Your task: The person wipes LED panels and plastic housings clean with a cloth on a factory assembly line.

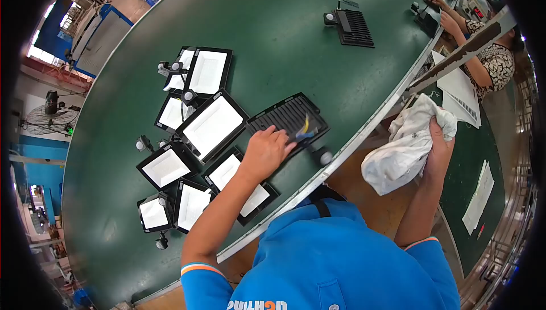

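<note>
Blue shirt (330, 253) fills the bottom of the head view, and both bare arms reach out from it.

The left hand (267, 151) lies on a lamp (290, 118) that sits face down just inside the near edge of the counter (273, 20), with its ribbed black back up. The fingers are bent over the ribs beside the loose yellow and blue wires (304, 131). I cannot tell whether they pinch the wires or only press on the housing.

The right hand (438, 151) is clenched on a bunched white cloth (398, 156), held in the air off the counter's near edge.

The lamp looks like a stiff cast housing, probably heavy for its size. Its ribs should give a sure grip. Its pane, turned down against the counter, is likely the fragile part, so it is best taken by the two long sides of the frame rather than by the wires, which would strain at their entry. The cloth is soft and light, and any handful will hold it.

Left of the lamp, toward the counter's middle, a cluster of lamps (207, 125) lies pane up, touching and overlapping. One more lamp (354, 26) lies face down near the far edge. A co-worker's hands (449, 23) work at the far right corner.
</note>
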